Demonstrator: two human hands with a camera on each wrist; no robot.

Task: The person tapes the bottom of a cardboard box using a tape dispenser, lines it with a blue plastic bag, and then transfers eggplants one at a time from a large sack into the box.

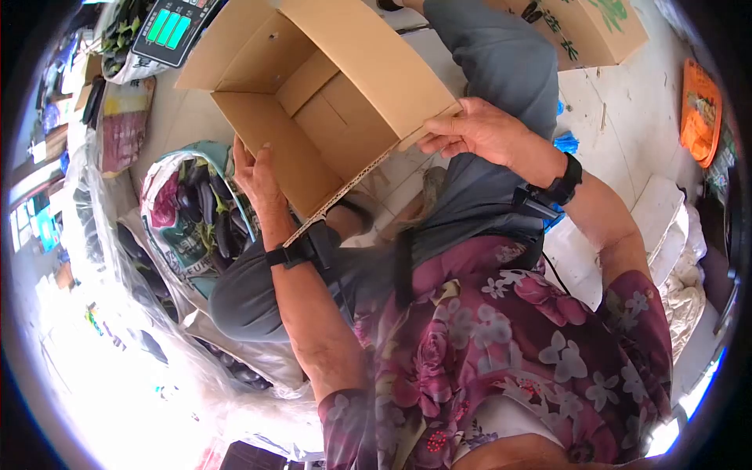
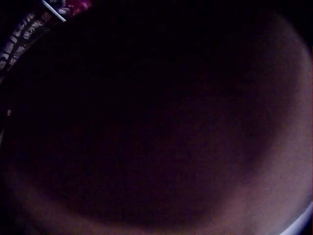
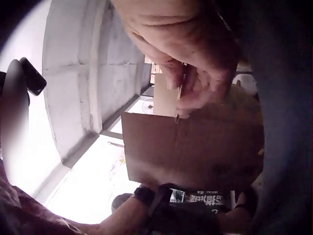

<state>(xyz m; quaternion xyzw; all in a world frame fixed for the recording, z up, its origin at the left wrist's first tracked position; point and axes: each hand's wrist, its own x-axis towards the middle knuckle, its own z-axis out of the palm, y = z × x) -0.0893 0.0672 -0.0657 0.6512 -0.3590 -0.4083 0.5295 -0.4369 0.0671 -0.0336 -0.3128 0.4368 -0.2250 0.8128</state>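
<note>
An open cardboard box (image 1: 313,117) is held tilted above the lap in the head view, its bare inside facing up. My right hand (image 1: 489,133) pinches the box's right corner between thumb and fingers. In the right wrist view, the right hand (image 3: 190,58) has thumb and fingers on either side of a cardboard edge, above a broad brown panel (image 3: 195,147). At the left wall, my left hand (image 1: 262,184) grips the box, thumb inside and fingers outside. The left wrist view is almost wholly dark, with the box and hand hidden.
A bag of eggplants (image 1: 207,207) stands beside the left knee. Beyond it are a scale with a lit green display (image 1: 168,29) and more bagged eggplants (image 1: 125,31). Another printed carton (image 1: 587,35) stands at top right, and an orange package (image 1: 699,113) lies far right.
</note>
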